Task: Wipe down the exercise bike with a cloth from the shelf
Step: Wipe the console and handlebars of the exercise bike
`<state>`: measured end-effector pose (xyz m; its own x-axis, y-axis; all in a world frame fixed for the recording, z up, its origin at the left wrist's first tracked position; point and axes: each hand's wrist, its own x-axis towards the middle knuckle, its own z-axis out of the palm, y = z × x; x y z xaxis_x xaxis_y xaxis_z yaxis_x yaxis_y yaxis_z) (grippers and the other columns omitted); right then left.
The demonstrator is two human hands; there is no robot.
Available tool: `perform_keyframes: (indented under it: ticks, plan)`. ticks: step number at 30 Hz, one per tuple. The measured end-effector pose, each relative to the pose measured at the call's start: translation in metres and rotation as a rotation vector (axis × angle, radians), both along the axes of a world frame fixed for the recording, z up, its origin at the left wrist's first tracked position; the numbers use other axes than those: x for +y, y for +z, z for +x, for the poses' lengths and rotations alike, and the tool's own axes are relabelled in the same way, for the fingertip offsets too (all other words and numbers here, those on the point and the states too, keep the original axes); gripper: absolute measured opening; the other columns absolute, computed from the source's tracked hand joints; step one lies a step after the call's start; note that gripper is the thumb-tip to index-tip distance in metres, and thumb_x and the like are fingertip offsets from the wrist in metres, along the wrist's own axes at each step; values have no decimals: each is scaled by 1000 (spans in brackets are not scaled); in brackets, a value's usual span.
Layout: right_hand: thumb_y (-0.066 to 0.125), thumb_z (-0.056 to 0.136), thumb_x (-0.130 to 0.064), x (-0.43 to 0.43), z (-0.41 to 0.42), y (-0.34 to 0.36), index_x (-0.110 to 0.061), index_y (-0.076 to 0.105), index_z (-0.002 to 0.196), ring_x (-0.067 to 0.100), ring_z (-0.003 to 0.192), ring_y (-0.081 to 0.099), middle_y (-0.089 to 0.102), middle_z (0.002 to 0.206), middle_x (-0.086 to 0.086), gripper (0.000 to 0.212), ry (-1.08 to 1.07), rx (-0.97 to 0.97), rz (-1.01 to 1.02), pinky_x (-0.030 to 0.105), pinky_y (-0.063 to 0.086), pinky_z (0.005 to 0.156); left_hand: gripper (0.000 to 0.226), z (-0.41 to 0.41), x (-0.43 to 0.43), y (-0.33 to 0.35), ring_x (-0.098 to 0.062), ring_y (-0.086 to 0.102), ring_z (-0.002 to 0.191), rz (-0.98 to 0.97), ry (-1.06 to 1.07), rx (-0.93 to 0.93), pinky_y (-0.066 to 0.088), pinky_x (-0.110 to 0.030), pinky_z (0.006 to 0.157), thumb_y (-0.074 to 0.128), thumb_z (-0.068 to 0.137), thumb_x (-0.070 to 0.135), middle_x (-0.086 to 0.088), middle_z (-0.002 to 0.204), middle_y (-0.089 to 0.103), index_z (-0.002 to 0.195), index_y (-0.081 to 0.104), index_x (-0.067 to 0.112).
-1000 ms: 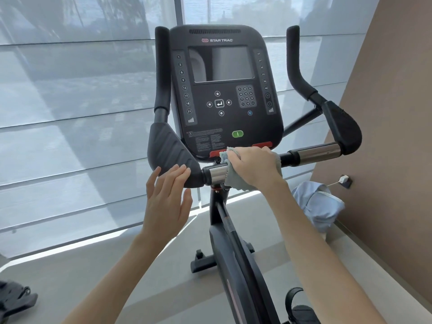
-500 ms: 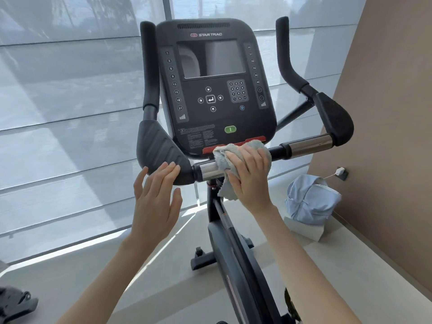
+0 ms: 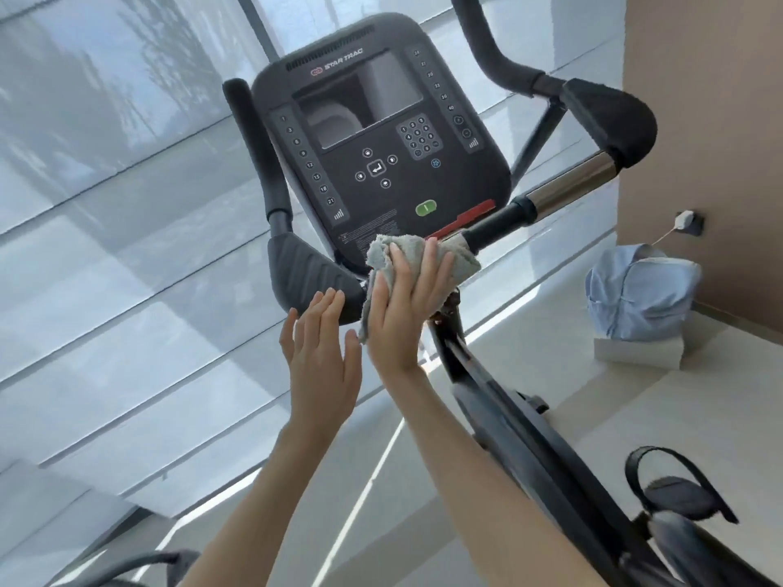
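Observation:
The black exercise bike (image 3: 500, 400) fills the middle of the view, its console (image 3: 381, 146) tilted to the right. My right hand (image 3: 406, 302) presses a grey cloth (image 3: 406, 252) flat against the handlebar just under the console's lower edge, fingers stretched over the cloth. My left hand (image 3: 322, 353) hovers open, fingers together and palm forward, just below the left padded elbow rest (image 3: 305, 269); it holds nothing. The chrome part of the right handlebar (image 3: 572, 184) shows uncovered to the right of the cloth.
A light blue bundle of fabric (image 3: 640, 294) sits on a white block by the brown wall (image 3: 712, 120) at right. A pedal with strap (image 3: 678, 489) is at lower right. Window blinds (image 3: 106, 205) fill the left. A dark object (image 3: 140, 565) lies at bottom left.
The view has tilted and swung down. My right hand with the cloth has slid left along the handlebar toward the left elbow rest. My left hand stays open close beside it.

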<state>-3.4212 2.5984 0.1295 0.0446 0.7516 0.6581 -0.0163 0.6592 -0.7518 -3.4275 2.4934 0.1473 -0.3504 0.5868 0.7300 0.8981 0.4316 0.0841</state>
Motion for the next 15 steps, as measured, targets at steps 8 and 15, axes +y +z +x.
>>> perform_keyframes:
  ticks: [8, 15]
  plan:
    - [33, 100, -25, 66, 14, 10, 3, 51, 130, 54, 132, 26, 30, 140, 39, 45, -150, 200, -99, 62, 26, 107, 42, -3, -9, 15, -22, 49, 126, -179, 25, 139, 23, -48, 113, 34, 95, 18, -10, 131, 56, 129, 53, 2]
    - [31, 102, -29, 10, -8, 0, 5, 25, 143, 48, 141, 6, 4, 149, 34, 53, 43, 275, -172, 55, 19, 114, 45, 4, -7, 22, -20, 51, 122, -157, 23, 136, 24, -47, 113, 29, 95, 18, -12, 127, 60, 124, 58, -1]
